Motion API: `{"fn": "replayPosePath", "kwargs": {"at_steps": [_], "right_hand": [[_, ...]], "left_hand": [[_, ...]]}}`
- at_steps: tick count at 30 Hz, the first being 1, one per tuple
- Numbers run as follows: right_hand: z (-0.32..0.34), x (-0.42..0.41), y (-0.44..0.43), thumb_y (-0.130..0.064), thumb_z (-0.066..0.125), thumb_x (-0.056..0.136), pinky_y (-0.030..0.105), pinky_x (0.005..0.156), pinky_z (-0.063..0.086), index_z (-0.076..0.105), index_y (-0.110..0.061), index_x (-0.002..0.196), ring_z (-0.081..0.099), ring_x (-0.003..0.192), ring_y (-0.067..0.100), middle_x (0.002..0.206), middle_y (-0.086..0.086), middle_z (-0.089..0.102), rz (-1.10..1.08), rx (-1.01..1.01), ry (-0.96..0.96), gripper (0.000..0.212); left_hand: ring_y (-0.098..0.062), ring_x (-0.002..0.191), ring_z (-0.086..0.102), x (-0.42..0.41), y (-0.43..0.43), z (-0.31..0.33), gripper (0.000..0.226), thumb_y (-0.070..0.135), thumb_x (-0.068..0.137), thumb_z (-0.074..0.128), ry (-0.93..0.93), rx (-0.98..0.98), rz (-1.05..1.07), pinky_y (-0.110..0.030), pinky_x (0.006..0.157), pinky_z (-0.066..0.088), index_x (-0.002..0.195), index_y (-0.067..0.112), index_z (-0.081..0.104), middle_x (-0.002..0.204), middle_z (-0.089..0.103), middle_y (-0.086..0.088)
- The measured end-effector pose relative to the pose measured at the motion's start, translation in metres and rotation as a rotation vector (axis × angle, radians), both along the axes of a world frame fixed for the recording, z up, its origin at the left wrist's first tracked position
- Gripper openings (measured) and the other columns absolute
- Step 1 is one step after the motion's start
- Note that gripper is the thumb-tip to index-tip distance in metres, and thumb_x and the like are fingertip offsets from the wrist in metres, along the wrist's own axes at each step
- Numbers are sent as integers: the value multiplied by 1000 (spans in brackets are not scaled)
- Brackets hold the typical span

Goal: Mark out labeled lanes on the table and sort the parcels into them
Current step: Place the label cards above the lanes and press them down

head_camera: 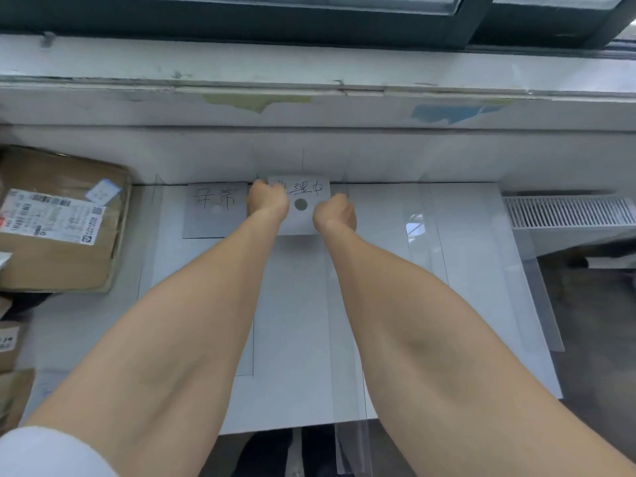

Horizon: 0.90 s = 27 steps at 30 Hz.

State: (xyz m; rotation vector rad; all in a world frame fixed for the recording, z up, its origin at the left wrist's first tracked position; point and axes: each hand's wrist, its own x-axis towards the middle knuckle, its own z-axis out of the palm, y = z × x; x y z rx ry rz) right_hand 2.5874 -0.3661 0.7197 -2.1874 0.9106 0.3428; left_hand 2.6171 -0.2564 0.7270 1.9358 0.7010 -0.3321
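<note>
The paper label (303, 220) is held between the left hand (268, 200) and right hand (335, 211), each grip curled on one side, and it could be stuck down crooked, or over the other label (213, 215) just left of the grip, if one side is dropped first.

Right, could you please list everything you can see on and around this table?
table: one, white, centre, pencil lane lines.
left label: one, greyish, table's far edge.
middle label: one, white, beside the left label.
parcels: several, brown, left.
clear strips: at least two, transparent, table's right part.
radiator: one, white, far right.
window sill: one, white, behind.
left grip: one, bare, curled on middle label's upper left corner.
right grip: one, bare, curled on its right edge.
</note>
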Motion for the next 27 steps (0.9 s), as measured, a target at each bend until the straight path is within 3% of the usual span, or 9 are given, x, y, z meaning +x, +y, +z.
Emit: {"fn": "replayPosePath", "kwargs": {"at_steps": [3, 7, 12, 18, 22, 27], "right_hand": [[-7, 8, 0, -14, 46, 95, 29, 73, 43, 60, -6, 114, 63, 105, 30, 116, 11, 65, -10, 25, 25, 24], [-15, 14, 2, -16, 49, 95, 29, 73, 42, 57, -7, 118, 63, 108, 31, 120, 10, 64, -26, 31, 41, 26], [-21, 18, 6, -18, 49, 95, 33, 79, 45, 49, -6, 130, 61, 111, 31, 125, 10, 62, -47, 62, 35, 36], [-14, 18, 14, -16, 50, 95, 30, 73, 40, 52, -6, 122, 61, 108, 31, 122, 9, 63, -16, 58, 12, 29], [0, 18, 29, -17, 46, 97, 30, 73, 40, 56, -6, 118, 61, 108, 31, 121, 10, 62, 36, 51, -9, 25], [26, 14, 65, -18, 43, 98, 32, 74, 40, 56, -4, 118, 60, 109, 33, 123, 14, 61, 146, 1, -80, 27]], "left_hand": [[-32, 112, 58, 7, -2, -8, 39, 19, 99, 39, 36, -9, -1, -34, 82, 45, 135, 8, 50, 132, 57, -12], [-34, 115, 57, 12, -6, -19, 37, 18, 100, 37, 76, -14, -14, -29, 78, 41, 131, 5, 52, 130, 57, -15], [-33, 125, 51, 14, -13, -23, 44, 10, 100, 34, 65, 33, -61, -33, 96, 43, 143, 7, 44, 141, 51, -13], [-34, 110, 57, 10, -5, -15, 37, 10, 97, 34, 13, 67, -47, -29, 78, 42, 127, 6, 54, 126, 60, -16], [-25, 70, 49, 4, 12, -2, 23, 12, 93, 39, -19, 61, -21, -26, 54, 34, 104, 6, 58, 111, 64, -21], [-27, 87, 49, -9, 49, 20, 24, 15, 94, 41, -64, 83, 41, -28, 71, 37, 111, 6, 56, 115, 62, -13]]}}
